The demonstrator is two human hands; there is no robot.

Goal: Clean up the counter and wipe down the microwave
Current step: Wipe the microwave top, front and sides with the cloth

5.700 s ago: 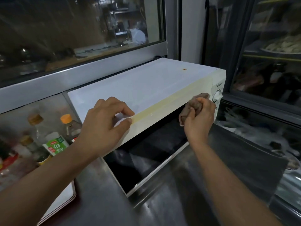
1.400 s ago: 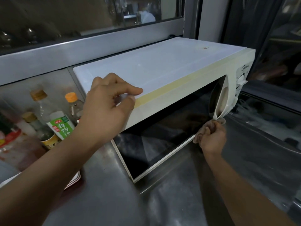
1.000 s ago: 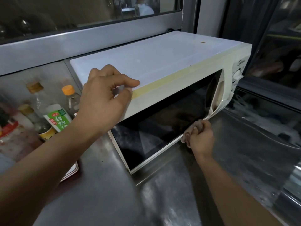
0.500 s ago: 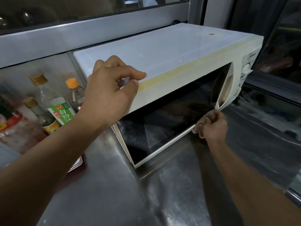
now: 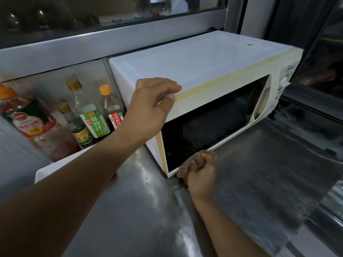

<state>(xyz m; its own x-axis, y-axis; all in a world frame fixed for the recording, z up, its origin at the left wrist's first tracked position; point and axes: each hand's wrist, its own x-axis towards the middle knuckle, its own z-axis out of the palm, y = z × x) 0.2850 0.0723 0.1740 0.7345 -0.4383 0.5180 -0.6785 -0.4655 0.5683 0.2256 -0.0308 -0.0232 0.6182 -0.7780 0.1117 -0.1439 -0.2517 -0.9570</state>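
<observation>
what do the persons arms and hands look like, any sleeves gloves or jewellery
Both forearms are bare as far as the frame shows: no sleeve reaches into view on either arm. The left hand and the right hand wear no gloves. No watch, bracelet or ring shows on either wrist or on the fingers that can be seen. The upper arms are out of frame.

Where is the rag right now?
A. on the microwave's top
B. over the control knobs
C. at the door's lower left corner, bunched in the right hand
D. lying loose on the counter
C: the right hand grips the bunched rag against the bottom left corner of the microwave door, while the left hand holds the top front edge.
</observation>
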